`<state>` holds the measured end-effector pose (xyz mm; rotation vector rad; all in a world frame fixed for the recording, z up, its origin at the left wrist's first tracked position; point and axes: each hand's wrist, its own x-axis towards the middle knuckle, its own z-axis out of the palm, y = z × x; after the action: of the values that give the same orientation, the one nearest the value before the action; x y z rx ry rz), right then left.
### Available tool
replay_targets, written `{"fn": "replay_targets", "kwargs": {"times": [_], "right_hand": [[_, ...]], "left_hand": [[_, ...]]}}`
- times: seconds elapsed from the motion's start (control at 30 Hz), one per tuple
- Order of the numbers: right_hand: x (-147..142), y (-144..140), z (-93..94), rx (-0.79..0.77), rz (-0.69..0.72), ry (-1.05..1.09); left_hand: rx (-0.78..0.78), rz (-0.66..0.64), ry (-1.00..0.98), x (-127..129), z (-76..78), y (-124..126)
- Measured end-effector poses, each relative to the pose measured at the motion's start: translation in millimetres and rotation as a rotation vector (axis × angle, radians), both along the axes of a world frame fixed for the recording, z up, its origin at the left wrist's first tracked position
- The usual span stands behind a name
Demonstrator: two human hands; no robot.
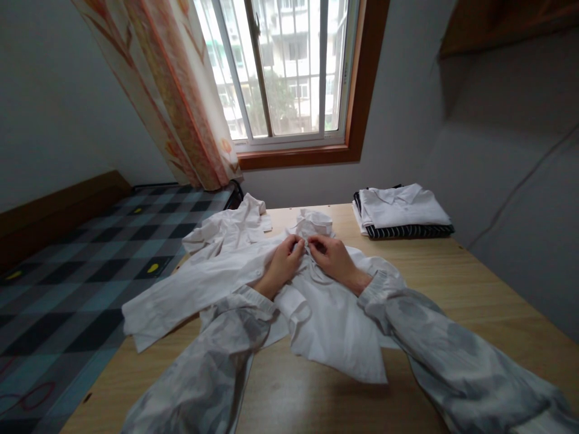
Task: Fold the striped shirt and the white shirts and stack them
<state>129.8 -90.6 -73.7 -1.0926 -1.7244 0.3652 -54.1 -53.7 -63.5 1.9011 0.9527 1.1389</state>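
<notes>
Fingertips of the left hand [284, 260] and the right hand [332, 256] meet at the front placket of a crumpled white cotton shirt [316, 307], both pinched shut on the cloth just below its collar. The shirt lies spread across a pale wooden surface [474, 289], one sleeve trailing toward 9 o'clock over the edge. At 2 o'clock from the hands, well apart, sits a folded stack of white and dark striped garments [402, 212]. At 9 o'clock lies a bed with a blue-grey checked cover [67, 283]. At 12 o'clock stands a wood-framed window [289, 72] with an orange patterned curtain [181, 102].
</notes>
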Motion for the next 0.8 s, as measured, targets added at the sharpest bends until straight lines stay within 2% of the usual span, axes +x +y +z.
{"fn": "replay_targets", "kwargs": {"times": [0.1, 0.23, 0.3, 0.5, 0.57, 0.63, 0.73, 0.8], "right_hand": [[0.4, 0.4, -1.0, -0.026, -0.013, 0.075], [2.1, 3.0, -2.9, -0.081, -0.038, 0.14], [2.1, 5.9, -5.3, -0.1, -0.024, 0.179], [4.4, 18.7, -6.3, -0.236, 0.061, 0.371], [13.6, 19.7, 3.7, -0.27, 0.103, 0.286], [29.6, 17.9, 19.4, -0.289, 0.124, 0.083], [61.1, 12.1, 45.7, -0.384, 0.118, -0.229], [80.6, 7.5, 59.3, -0.504, 0.176, -0.369]], "left_hand": [[-0.049, -0.06, -0.072, -1.2, 1.1, 4.2], [-0.01, 0.01, -0.095, 0.7, 2.6, 0.8], [0.003, 0.04, -0.099, 1.5, 2.9, -1.3], [-0.074, -0.021, -0.149, -0.4, 2.1, -0.1], [-0.089, 0.0, -0.162, 0.0, 3.8, 0.9], [-0.086, 0.057, -0.179, 0.5, 11.0, 1.6], [-0.03, 0.147, -0.179, -4.1, 36.6, 1.8], [0.051, 0.122, -0.054, -15.4, 60.7, 1.0]]}}
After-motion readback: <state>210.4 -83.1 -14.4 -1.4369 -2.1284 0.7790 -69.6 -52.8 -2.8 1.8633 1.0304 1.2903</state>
